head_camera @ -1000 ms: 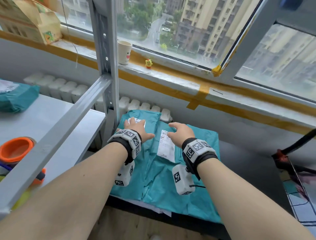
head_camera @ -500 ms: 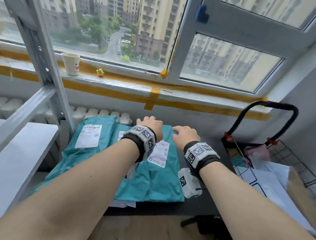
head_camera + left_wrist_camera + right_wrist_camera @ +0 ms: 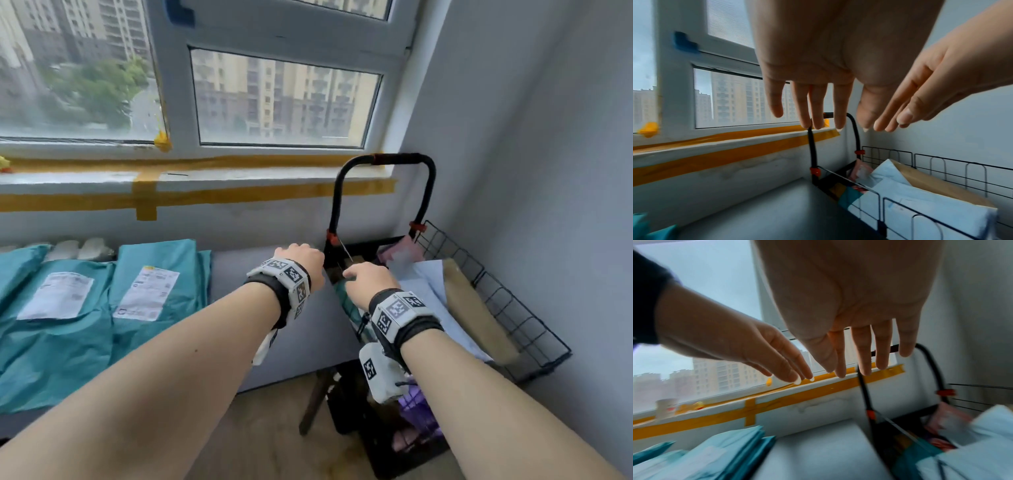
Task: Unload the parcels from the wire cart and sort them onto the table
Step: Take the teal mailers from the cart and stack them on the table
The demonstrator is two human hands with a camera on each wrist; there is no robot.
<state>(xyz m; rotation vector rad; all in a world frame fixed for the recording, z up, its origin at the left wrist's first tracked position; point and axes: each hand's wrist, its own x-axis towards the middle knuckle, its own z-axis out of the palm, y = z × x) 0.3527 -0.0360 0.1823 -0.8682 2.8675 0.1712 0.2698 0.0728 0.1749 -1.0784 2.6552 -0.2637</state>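
Note:
The black wire cart point(image 3: 507, 308) stands at the right against the wall. In it lie pale blue-white parcels point(image 3: 431, 284), a brown parcel point(image 3: 476, 308), a pink one point(image 3: 397, 253) and a teal one point(image 3: 346, 301). Two teal parcels point(image 3: 150, 291) with white labels lie side by side on the grey table point(image 3: 239, 270) at the left. My left hand point(image 3: 303, 260) hovers over the table's right end, beside the cart. My right hand point(image 3: 364, 279) hovers over the cart's near left rim. In both wrist views the fingers point(image 3: 813, 105) point(image 3: 869, 345) are straight and hold nothing.
The cart's black loop handle point(image 3: 387, 159) rises in front of the window sill point(image 3: 205, 174), which is taped in yellow. A grey wall point(image 3: 548, 171) closes the right side. Below the table edge is wooden floor point(image 3: 274, 428), with dark objects under the cart.
Both hands have lifted off the teal parcels and swung right toward the cart, empty. The view has turned right, so the metal shelf is out of sight.

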